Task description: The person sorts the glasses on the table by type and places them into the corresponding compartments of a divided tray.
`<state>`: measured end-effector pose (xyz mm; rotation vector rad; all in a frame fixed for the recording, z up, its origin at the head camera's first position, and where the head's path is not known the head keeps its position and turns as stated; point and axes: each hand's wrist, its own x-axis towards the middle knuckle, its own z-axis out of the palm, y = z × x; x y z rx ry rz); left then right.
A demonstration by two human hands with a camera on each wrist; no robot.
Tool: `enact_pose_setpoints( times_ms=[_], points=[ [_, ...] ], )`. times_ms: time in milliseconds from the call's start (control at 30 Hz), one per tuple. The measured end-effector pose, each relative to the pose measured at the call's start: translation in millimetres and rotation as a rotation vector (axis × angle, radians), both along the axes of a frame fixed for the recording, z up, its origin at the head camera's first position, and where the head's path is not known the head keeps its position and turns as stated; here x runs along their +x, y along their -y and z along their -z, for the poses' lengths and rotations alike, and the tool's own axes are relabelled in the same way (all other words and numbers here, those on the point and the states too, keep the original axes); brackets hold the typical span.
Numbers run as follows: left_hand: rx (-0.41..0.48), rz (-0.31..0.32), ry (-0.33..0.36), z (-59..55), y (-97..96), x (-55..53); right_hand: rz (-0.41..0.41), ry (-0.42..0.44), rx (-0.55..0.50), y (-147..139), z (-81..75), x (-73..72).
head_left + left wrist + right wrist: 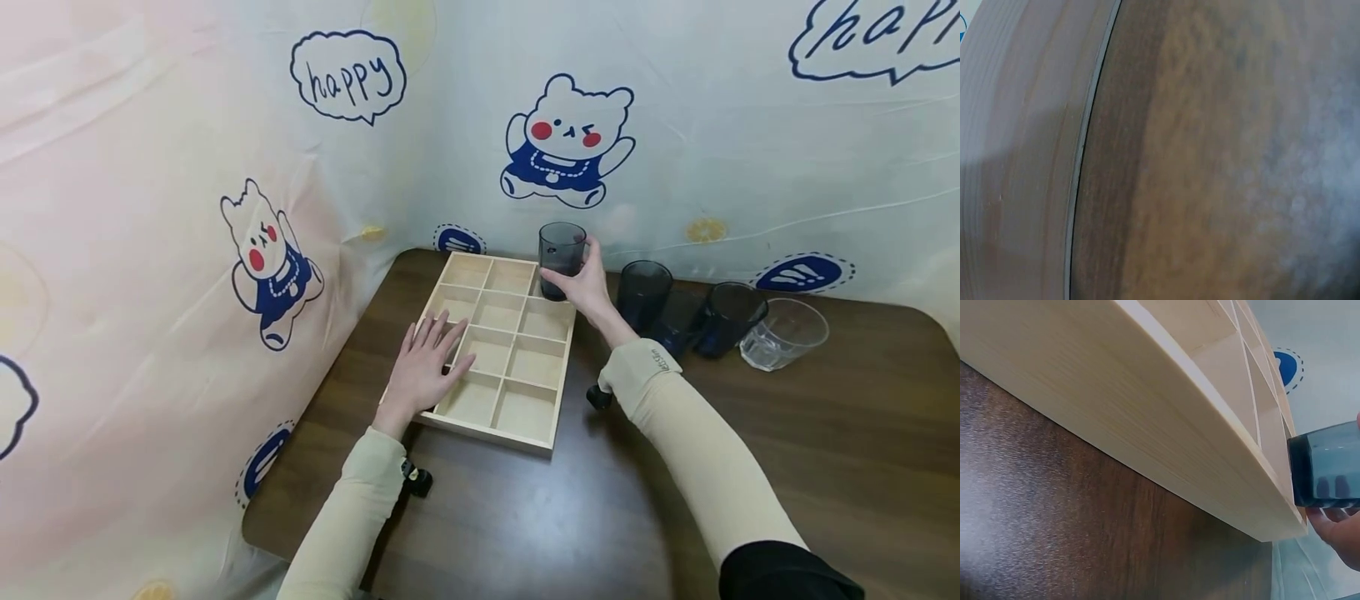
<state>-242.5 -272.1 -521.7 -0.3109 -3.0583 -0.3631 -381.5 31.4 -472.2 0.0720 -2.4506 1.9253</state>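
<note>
A shallow wooden tray [525,415], divided into several square compartments, lies on the table. My right hand [588,287] grips a dark see-through glass [562,250], thumb on one side and fingers on the other. That glass stands upright at the tray's far right corner compartment. From the right wrist view, the glass [1335,469] has its base at the tray's far edge, beyond the long side wall [1116,412]. My left hand [422,372] rests on the tray's left side with fingers spread, covering some compartments. Only the tray's wall [1029,156] and the table show in the left wrist view.
Right of my right hand stand more dark glasses, one [645,296] at the back and another [731,317] further right. A clear glass [783,333] stands at the end of the group. Behind the brown table [600,517] hangs a printed cloth [465,125].
</note>
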Motion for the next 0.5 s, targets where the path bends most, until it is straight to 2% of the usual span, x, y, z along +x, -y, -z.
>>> enact_pose_setpoints(
  times_ms=[100,333,467,500],
  points=[
    [0.005,0.002,0.000,0.5,-0.7,1.0,0.014,-0.020,0.015,0.2,0.6,-1.6],
    [-0.006,-0.011,-0.026,-2.1,-0.9,1.2,-0.011,-0.053,0.042,2.8,6.3,-1.7],
    [-0.002,0.006,-0.023,-1.8,-1.2,1.9,-0.006,-0.081,0.071,3.7,16.8,-0.4],
    [-0.001,0.006,-0.021,-1.6,-0.6,2.8,0.000,-0.096,0.077,4.7,24.1,-3.4]
  ],
)
